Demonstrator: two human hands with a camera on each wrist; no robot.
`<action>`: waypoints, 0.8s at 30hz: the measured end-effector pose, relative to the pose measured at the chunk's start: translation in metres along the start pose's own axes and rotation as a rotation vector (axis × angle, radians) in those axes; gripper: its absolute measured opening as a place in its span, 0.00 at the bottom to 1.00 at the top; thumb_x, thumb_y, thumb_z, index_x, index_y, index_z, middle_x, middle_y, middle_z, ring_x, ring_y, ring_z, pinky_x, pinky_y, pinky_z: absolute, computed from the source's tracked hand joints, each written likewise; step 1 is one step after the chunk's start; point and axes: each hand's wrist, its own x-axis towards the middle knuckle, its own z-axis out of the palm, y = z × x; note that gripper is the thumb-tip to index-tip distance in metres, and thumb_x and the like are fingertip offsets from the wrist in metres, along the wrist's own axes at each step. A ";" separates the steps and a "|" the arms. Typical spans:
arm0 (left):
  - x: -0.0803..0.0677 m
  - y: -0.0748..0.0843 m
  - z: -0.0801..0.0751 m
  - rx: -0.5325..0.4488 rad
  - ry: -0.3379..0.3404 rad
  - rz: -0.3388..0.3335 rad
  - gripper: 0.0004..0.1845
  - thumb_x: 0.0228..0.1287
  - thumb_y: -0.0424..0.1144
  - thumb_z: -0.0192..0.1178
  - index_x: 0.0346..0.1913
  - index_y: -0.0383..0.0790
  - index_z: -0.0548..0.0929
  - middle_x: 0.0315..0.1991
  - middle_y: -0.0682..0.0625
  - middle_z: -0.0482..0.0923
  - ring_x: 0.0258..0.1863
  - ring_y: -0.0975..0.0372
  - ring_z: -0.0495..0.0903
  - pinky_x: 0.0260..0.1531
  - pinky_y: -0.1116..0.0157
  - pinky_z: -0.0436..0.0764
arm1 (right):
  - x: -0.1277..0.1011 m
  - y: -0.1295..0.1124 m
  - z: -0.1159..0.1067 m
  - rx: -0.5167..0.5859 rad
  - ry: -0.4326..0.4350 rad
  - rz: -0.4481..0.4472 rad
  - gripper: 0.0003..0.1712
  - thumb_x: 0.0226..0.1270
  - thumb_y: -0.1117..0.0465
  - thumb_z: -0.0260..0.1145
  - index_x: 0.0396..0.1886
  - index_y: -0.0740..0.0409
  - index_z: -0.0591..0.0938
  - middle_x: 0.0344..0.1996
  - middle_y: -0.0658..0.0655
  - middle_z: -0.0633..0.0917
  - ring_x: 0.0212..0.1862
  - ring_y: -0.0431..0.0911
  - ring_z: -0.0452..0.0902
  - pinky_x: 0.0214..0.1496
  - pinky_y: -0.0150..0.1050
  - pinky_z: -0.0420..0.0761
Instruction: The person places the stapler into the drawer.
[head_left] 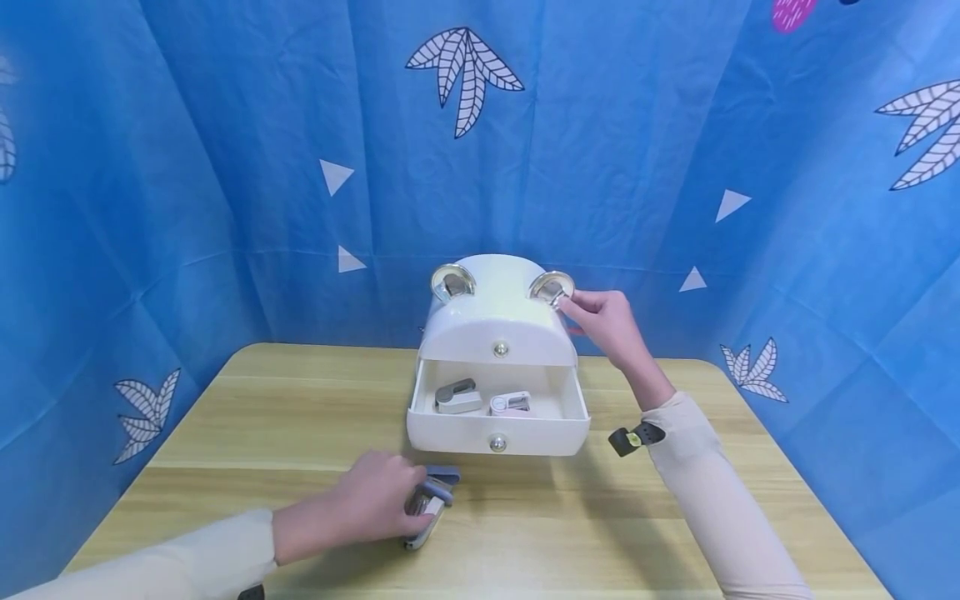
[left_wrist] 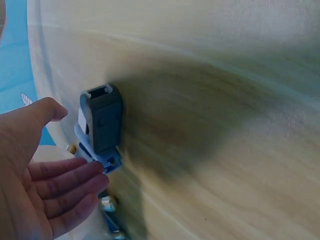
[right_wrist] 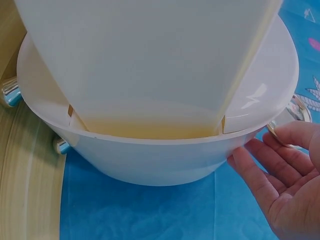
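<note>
Blue-grey and white, with your left hand (head_left: 375, 498) at its left, thumb and fingers spread apart, the stapler (left_wrist: 106, 122) lies on the surface (head_left: 300, 425) before the drawer (head_left: 450, 435)'s left corner. That drawer juts out before the white box (head_left: 498, 292), holding a grey-and-white gadget (head_left: 459, 402), then a pinkish-white one (head_left: 510, 406). Your right hand (head_left: 606, 327) pinches the right silver ear (head_left: 551, 285).

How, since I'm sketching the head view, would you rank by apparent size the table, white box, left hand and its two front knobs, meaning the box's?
Table
White box
Left hand
Upper knob, lower knob: alike, unranked
</note>
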 end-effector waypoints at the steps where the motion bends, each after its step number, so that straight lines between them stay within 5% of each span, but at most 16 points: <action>1: -0.001 0.001 0.002 0.003 0.002 -0.011 0.22 0.52 0.60 0.72 0.21 0.48 0.77 0.14 0.63 0.65 0.14 0.72 0.59 0.14 0.73 0.60 | 0.000 0.000 0.000 -0.001 0.000 0.001 0.24 0.74 0.53 0.66 0.64 0.60 0.82 0.62 0.64 0.83 0.64 0.56 0.80 0.53 0.44 0.86; 11: -0.004 0.007 0.016 0.003 0.014 -0.027 0.26 0.46 0.65 0.74 0.22 0.49 0.76 0.15 0.63 0.67 0.14 0.73 0.59 0.15 0.73 0.60 | -0.001 0.000 0.000 -0.019 -0.005 0.017 0.25 0.74 0.51 0.65 0.64 0.60 0.81 0.63 0.64 0.83 0.65 0.57 0.79 0.54 0.45 0.86; 24: -0.008 0.001 0.014 -0.035 0.009 -0.083 0.20 0.35 0.49 0.78 0.25 0.45 0.78 0.17 0.59 0.75 0.15 0.70 0.66 0.15 0.71 0.66 | 0.000 0.000 0.001 -0.018 0.009 0.011 0.24 0.74 0.52 0.65 0.63 0.60 0.82 0.61 0.63 0.84 0.64 0.56 0.79 0.52 0.44 0.86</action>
